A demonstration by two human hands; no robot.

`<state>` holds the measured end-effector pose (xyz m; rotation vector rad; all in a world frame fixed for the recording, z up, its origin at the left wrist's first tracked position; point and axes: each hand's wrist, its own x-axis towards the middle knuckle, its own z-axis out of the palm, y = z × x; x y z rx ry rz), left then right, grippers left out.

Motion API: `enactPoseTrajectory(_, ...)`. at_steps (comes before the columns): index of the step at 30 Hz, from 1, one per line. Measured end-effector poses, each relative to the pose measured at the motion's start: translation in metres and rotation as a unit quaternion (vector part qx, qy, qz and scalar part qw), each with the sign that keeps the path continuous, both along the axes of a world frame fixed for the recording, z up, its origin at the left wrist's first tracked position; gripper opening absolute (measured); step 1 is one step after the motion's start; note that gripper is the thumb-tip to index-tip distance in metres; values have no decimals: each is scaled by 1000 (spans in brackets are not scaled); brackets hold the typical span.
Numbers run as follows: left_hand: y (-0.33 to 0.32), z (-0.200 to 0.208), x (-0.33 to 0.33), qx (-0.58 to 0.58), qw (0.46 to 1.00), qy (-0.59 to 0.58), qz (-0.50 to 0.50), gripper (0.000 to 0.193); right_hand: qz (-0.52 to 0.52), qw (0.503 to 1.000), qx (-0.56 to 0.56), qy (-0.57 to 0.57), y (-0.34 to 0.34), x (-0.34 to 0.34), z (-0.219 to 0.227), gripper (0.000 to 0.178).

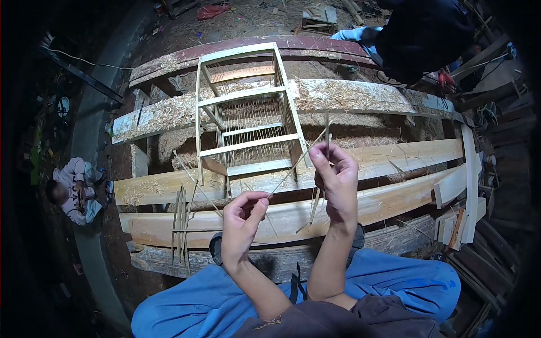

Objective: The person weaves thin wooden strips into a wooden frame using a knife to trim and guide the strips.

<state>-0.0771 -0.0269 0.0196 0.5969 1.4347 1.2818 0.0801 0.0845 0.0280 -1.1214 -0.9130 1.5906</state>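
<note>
My left hand (245, 225) is closed, pinching one end of a thin bamboo-like strip (285, 176). The strip slants up and right to my right hand (336, 174), which is also closed. From the top of that hand rises a narrow grey blade-like tool (327, 128); its lower part is hidden by the fingers. Just beyond both hands, a wooden frame (251, 143) with crossbars and rows of thin rods stands on the planks. Left of my left hand, several cut strips (181, 222) lie in a loose bundle.
Long planks (394, 160) run across in front of me, with gaps between them. Wood shavings (338, 93) cover the farther boards. Short boards (463, 191) are stacked at the right. A person in dark clothes (425, 36) is at the far right, and another (79, 188) sits at the left.
</note>
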Motion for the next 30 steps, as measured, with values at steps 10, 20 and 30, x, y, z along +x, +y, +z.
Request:
enactPoseTrajectory(10,3,-8,2,4,998,0,-61,14,-11,997,-10,-78,2,10,-4,19)
enactPoseTrajectory(20,10,5,12,19,997,-53,-52,19,95,994,-6,-58,-4,-5,3,16)
enactPoseTrajectory(30,16,5,19,20,999,-47,-5,25,156,983,51,-80,-4,-2,1,20)
